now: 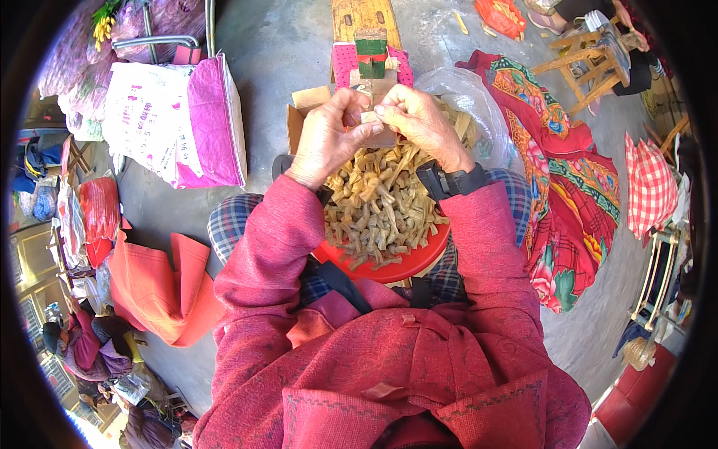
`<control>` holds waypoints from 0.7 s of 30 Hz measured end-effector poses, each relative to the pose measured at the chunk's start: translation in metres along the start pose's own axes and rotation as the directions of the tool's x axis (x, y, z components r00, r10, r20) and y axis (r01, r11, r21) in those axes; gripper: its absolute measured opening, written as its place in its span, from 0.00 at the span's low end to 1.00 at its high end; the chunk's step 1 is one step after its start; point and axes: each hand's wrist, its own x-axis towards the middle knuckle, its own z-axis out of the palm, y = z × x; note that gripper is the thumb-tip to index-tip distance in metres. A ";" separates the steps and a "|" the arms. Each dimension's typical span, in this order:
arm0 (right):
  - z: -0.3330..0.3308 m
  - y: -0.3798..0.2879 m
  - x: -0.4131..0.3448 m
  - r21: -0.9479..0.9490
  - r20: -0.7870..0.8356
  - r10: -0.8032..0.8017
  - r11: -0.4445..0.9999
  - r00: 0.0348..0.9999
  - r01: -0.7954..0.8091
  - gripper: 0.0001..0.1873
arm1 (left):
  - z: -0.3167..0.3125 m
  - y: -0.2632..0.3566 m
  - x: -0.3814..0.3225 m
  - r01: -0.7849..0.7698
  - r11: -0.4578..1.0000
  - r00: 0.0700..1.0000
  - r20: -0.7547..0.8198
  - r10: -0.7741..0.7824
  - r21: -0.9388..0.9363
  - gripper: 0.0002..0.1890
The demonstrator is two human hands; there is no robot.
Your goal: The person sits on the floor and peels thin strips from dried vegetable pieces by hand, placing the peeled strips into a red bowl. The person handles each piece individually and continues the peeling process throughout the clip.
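Between my two hands is a small pale strip (370, 117). My right hand (423, 120) pinches it between thumb and fingertips. My left hand (336, 132) has its fingers curled at the strip's other side, with its thumb just below; its exact grip is partly hidden. Under both hands lies a heap of dried, knotted tan strips (381, 207) on a red round plastic surface (412, 272) between my knees. Just beyond my fingertips, a green-and-red wrapped block (371, 56) stands on a wooden bench (364, 17).
An open cardboard box (294, 129) and a clear plastic bag (477, 90) flank the heap. A white-and-purple sack (174, 123) and orange cloth (168, 286) lie left. A floral red cloth (561, 185) lies right, near a wooden stool (589, 64) and another person.
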 end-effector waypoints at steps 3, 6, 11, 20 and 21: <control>0.000 -0.009 -0.003 0.123 0.040 0.025 0.992 0.999 -0.029 0.10 | 0.006 0.001 -0.001 -0.184 0.967 0.972 -0.117 0.206 0.177 0.08; -0.008 -0.017 -0.006 0.166 0.145 0.100 0.978 0.984 -0.124 0.12 | 0.000 -0.002 0.001 -0.207 0.959 0.944 -0.218 0.247 0.192 0.04; -0.035 -0.039 -0.015 0.095 0.093 0.302 0.946 0.949 -0.310 0.18 | -0.021 -0.002 0.004 -0.085 0.983 0.908 -0.420 0.008 -0.164 0.05; -0.001 -0.038 -0.008 0.038 -0.106 -0.224 0.973 0.969 0.229 0.14 | 0.001 0.012 -0.004 -0.251 0.966 0.966 -0.050 0.254 0.060 0.04; 0.005 -0.035 -0.007 -0.042 -0.059 -0.188 0.982 0.980 0.185 0.16 | 0.000 0.012 -0.003 -0.242 0.969 0.963 -0.106 0.247 0.060 0.04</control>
